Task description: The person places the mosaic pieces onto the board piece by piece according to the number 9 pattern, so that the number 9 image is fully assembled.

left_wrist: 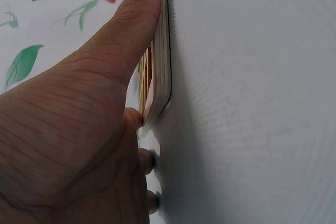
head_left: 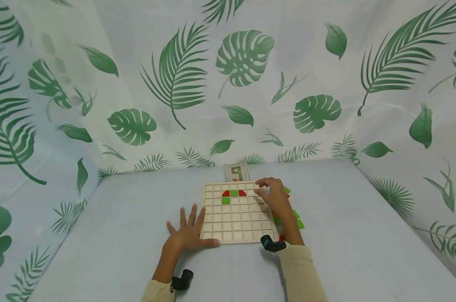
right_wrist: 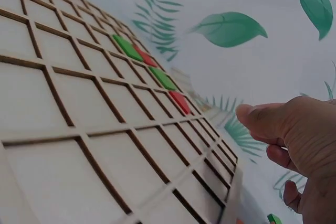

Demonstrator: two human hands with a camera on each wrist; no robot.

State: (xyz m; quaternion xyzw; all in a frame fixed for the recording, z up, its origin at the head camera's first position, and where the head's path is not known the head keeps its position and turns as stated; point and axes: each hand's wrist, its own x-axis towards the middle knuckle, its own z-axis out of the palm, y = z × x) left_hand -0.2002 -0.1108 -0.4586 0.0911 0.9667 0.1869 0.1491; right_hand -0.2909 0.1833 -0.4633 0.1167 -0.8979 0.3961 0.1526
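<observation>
A pale wooden grid board (head_left: pixel 237 216) lies on the table. In its upper rows sit a green square (head_left: pixel 234 193), a red rounded piece on either side of it, and another green square (head_left: pixel 226 200) one row lower. At the board's near left corner, my left hand (head_left: pixel 188 235) rests with fingers spread, its thumb along the front edge; the left wrist view shows that thumb (left_wrist: pixel 139 9) against the board's side. My right hand (head_left: pixel 276 197) hovers over the upper right corner, thumb and forefinger apart with nothing seen between them. Its other fingers bend loosely in the right wrist view.
Loose green pieces (head_left: pixel 300 223) and some red ones lie to the right of the board, partly hidden by the right arm. Behind the board stands a small pattern card (head_left: pixel 237 172) with coloured shapes. Leaf-printed cloth (head_left: pixel 243 105) encloses the table.
</observation>
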